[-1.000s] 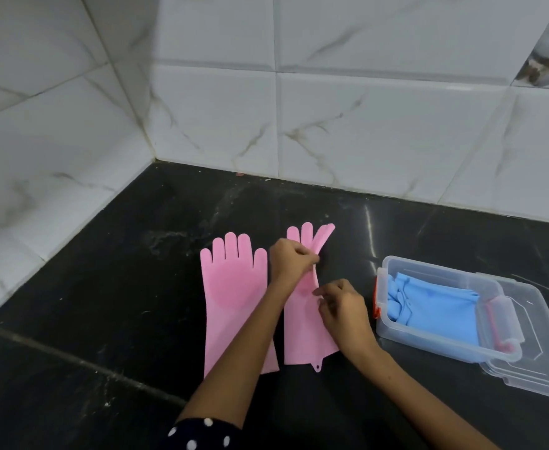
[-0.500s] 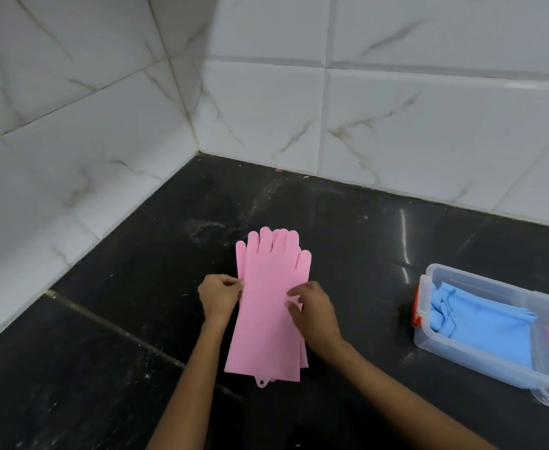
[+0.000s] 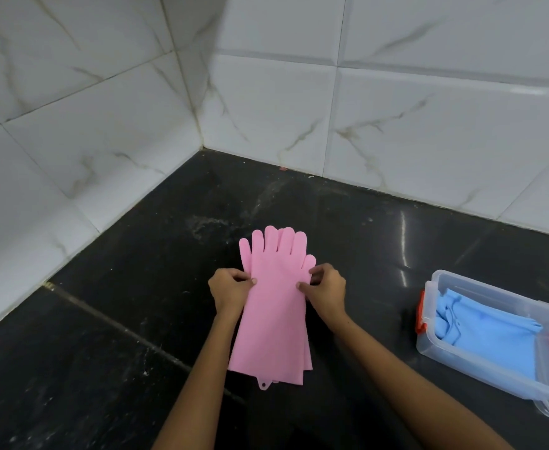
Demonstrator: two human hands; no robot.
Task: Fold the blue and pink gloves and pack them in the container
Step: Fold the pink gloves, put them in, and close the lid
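Matt, rubbery pink gloves (image 3: 271,323) lie on a glossy, dusty black stone surface (image 3: 104,368) beside a clear plastic container (image 3: 481,355), below glossy white marbled wall tiles (image 3: 429,125).

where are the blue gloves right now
In the head view, the blue gloves lie inside the clear container at the right edge of the black counter.

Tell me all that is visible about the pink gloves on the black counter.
The pink gloves are two long gloves, rubbery and matte by their look, stacked one on the other, edges nearly aligned. They lie flat on the black counter, fingers toward the tiled wall, cuffs toward the person. A small hanging tab with a hole sticks out at the cuff. The left hand pinches their left edge, the right hand their right edge, just below the fingers.
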